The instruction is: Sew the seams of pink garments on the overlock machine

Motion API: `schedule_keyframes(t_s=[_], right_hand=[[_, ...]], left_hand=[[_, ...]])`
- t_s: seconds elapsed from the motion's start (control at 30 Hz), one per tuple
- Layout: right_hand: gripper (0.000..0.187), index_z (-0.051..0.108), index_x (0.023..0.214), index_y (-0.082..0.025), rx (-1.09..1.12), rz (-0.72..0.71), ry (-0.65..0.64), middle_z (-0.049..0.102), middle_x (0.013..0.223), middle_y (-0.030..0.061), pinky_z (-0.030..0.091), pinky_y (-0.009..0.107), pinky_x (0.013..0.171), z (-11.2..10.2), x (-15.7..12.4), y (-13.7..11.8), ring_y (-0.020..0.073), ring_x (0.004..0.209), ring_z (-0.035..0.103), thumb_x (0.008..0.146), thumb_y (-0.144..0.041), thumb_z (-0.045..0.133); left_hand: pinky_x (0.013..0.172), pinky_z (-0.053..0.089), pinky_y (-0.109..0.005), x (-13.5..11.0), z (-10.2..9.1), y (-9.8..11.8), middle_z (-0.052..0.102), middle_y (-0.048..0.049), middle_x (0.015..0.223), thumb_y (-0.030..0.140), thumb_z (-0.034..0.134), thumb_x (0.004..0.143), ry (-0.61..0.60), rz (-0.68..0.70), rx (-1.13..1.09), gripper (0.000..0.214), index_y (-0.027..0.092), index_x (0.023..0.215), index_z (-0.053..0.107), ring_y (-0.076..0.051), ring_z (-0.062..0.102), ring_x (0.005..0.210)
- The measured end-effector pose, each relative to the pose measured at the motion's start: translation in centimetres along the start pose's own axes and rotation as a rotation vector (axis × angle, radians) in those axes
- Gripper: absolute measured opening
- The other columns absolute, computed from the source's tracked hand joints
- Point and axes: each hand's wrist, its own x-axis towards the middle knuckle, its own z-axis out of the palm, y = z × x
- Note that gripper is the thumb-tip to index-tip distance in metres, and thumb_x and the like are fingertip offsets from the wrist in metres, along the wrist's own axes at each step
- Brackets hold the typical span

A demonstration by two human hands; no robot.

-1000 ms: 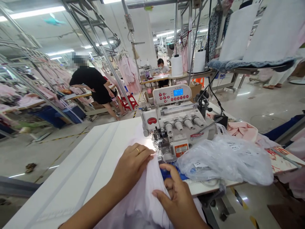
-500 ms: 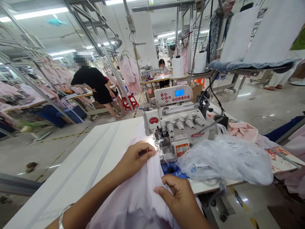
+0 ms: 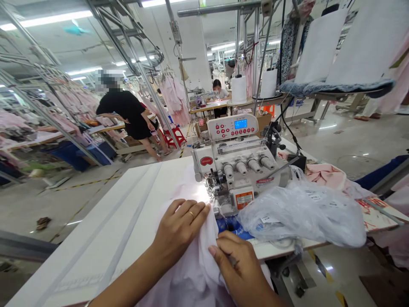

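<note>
A pale pinkish-white fabric piece (image 3: 188,279) runs from the table's near edge up to the lit needle area of a white overlock sewing machine (image 3: 220,151). My left hand (image 3: 180,226) lies flat on the cloth just in front of the presser foot, fingers stretched forward and close together, a ring on one; its thumb is hidden. Nearer to me, my right hand (image 3: 241,262) pinches the cloth's folded right edge between thumb and fingers. The fabric's far end disappears into the glare by the needle.
A clear plastic bag (image 3: 303,215) lies right of the machine, with pink cloth (image 3: 326,175) behind it. Large thread cones (image 3: 321,47) stand above at right. The white table (image 3: 128,204) extends left. A person in black (image 3: 123,111) stands beyond it; another sits farther back.
My left hand has gone from pinching the cloth's edge near the needle to lying flat on it, slightly closer to me. My right hand keeps its pinch, almost unmoved.
</note>
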Motion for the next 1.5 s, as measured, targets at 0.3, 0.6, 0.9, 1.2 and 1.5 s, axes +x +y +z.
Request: schedule_keyframes(t_s=[0.3,0.6,0.9,1.2,1.5], right_hand=[[0.041,0.032,0.059,-0.020,-0.095,-0.004,-0.059,0.039,0.068,-0.0010,0.030,0.028,0.058,-0.1,-0.4,-0.1,0.0143,0.062,0.045,0.096,-0.034,0.043],[0.039,0.035,0.062,-0.020,-0.166,-0.029,-0.059,0.048,0.069,0.0014,0.031,0.028,0.058,-0.1,-1.0,0.5,0.0150,0.063,0.051,0.098,-0.031,0.041],[0.036,0.036,0.063,-0.020,-0.096,-0.048,-0.050,0.050,0.069,0.0022,0.033,0.027,0.059,-0.1,-1.0,0.5,0.0156,0.063,0.051,0.098,-0.030,0.040],[0.042,0.043,0.060,-0.019,0.132,0.115,0.006,0.045,0.068,0.0004,0.033,0.026,0.057,0.5,-1.0,1.4,0.0144,0.062,0.042,0.094,-0.043,0.050],[0.052,0.061,0.067,-0.014,0.640,0.342,0.007,0.049,0.066,-0.0008,0.032,0.023,0.058,0.6,1.5,0.9,0.0125,0.062,0.041,0.076,-0.064,0.074]], left_hand=[[0.080,0.044,-0.036,0.7,-0.1,-0.2,0.073,-0.0056,0.098,0.015,0.046,0.098,-0.029,-0.132,-0.155,0.025,0.019,0.105,0.069,-0.021,0.061,0.094],[0.084,0.043,-0.038,0.7,-0.5,0.5,0.072,-0.0050,0.096,0.011,0.052,0.092,-0.068,-0.176,-0.257,0.023,0.015,0.110,0.067,-0.020,0.060,0.090],[0.083,0.043,-0.039,0.7,-0.3,0.7,0.068,-0.0064,0.090,0.010,0.050,0.092,-0.088,-0.192,-0.256,0.026,0.012,0.111,0.067,-0.020,0.059,0.087],[0.083,0.047,-0.039,1.1,-0.5,1.4,0.069,-0.0088,0.093,0.010,0.047,0.091,-0.154,-0.130,-0.092,0.028,0.008,0.114,0.064,-0.022,0.060,0.087],[0.088,0.049,-0.036,0.9,0.8,0.3,0.070,-0.0086,0.107,0.015,0.038,0.098,-0.173,-0.290,-0.241,0.025,0.014,0.112,0.059,-0.021,0.062,0.101]])
